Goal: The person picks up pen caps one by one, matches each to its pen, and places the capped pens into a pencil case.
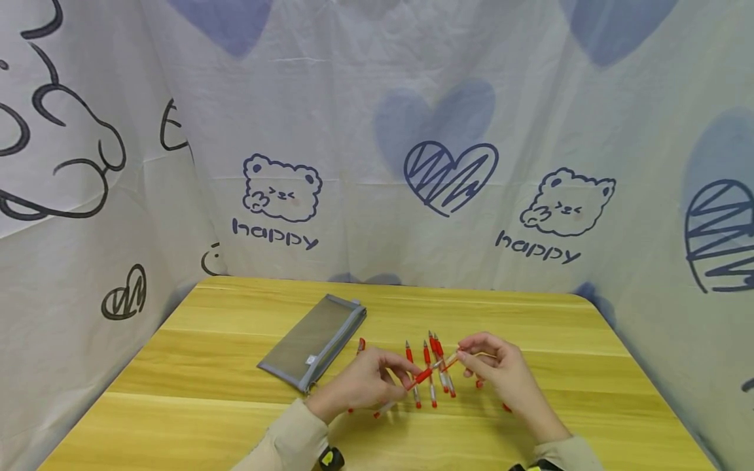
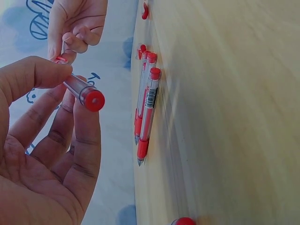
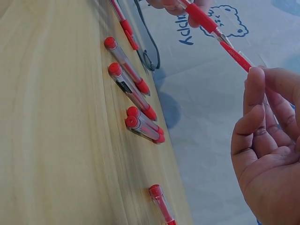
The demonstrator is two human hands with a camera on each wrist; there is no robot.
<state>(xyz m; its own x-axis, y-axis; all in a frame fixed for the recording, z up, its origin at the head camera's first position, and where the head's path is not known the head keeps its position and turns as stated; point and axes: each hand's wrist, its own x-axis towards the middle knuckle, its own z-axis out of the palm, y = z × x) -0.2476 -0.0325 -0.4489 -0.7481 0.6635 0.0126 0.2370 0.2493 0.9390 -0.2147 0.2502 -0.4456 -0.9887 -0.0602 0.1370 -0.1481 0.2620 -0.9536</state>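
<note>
Pen (image 3: 201, 18) and cap (image 3: 239, 57), nearly in line in the fingers
The left hand (image 1: 377, 383) pinches the pen, thumb against fingers, its long axis and nib (image 3: 220, 35) toward the right fingers; the right hand (image 1: 497, 366) pinches the cap just beyond the nib. Whether cap and nib touch, I cannot tell.

Bare, your left hand (image 1: 371, 381), and bare your right hand (image 1: 501, 369) too! Pale cream, that left sleeve (image 1: 291, 437), softly creased, and at its wrist you wore a black device (image 1: 331, 458) with a yellow patch! Your right sleeve (image 1: 570, 454) matched, its second unit (image 1: 543, 466), black and yellow, partly cut off below!
</note>
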